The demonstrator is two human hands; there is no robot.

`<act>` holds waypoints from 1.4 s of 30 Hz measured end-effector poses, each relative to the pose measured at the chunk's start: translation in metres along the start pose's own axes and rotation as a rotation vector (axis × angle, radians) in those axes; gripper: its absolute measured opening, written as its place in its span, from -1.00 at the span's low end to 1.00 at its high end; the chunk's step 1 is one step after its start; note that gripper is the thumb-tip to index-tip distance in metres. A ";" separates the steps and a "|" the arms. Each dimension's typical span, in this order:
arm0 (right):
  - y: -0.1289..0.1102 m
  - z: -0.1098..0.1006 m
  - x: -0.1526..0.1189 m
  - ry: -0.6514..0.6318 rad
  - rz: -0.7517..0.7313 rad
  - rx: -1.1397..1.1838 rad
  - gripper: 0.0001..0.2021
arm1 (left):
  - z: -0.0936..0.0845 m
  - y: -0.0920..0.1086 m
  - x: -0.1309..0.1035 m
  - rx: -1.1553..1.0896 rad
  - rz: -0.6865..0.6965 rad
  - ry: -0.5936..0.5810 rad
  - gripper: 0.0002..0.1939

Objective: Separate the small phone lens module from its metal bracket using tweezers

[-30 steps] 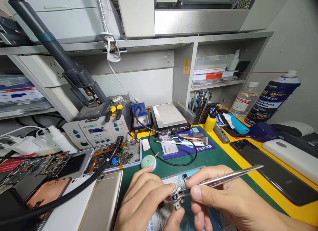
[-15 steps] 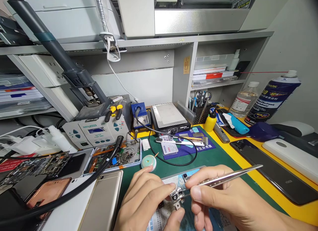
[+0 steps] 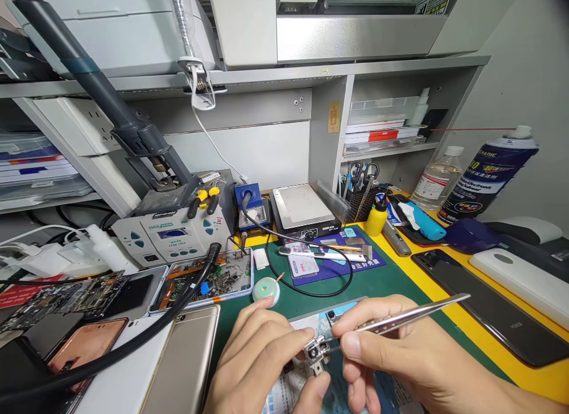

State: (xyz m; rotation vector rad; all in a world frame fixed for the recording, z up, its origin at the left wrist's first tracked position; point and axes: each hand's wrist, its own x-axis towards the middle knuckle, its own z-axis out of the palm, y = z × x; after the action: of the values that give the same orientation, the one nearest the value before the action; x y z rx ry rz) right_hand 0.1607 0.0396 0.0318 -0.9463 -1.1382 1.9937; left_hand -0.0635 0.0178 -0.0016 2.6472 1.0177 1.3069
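Between the thumb and fingers of my left hand (image 3: 262, 360) is a small metal-framed camera module (image 3: 313, 352) with a dark round lens. My right hand (image 3: 382, 349) pinches a pair of steel tweezers (image 3: 413, 315), whose tips reach the module's right side; whether they grip it I cannot tell. The tweezers' other end points up to the right. Beneath both hands lies a blue and white printed sheet (image 3: 306, 324), partly hidden by them. A small dark lens part (image 3: 331, 314) shows just beyond my right fingers.
Behind my hands stand a solder wick reel (image 3: 266, 292), a tray of small parts (image 3: 237, 294) and a toothbrush (image 3: 320, 254). A thick black hose (image 3: 146, 340) crosses the left side. To the right are a black phone (image 3: 484, 304) and a spray can (image 3: 486, 177).
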 end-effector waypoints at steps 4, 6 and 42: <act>0.001 -0.001 0.000 -0.012 -0.007 0.004 -0.71 | 0.000 0.001 0.000 0.000 -0.009 -0.002 -0.62; 0.001 -0.002 0.000 -0.018 -0.013 0.001 -0.72 | 0.000 0.001 0.000 -0.001 -0.008 -0.001 -0.62; 0.000 0.000 0.000 -0.015 -0.035 -0.029 -0.72 | 0.000 -0.002 -0.002 -0.006 0.000 -0.044 -0.61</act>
State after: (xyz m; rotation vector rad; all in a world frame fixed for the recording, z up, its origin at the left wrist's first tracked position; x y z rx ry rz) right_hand 0.1608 0.0399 0.0318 -0.9214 -1.1875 1.9641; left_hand -0.0651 0.0180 -0.0035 2.6592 1.0067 1.2432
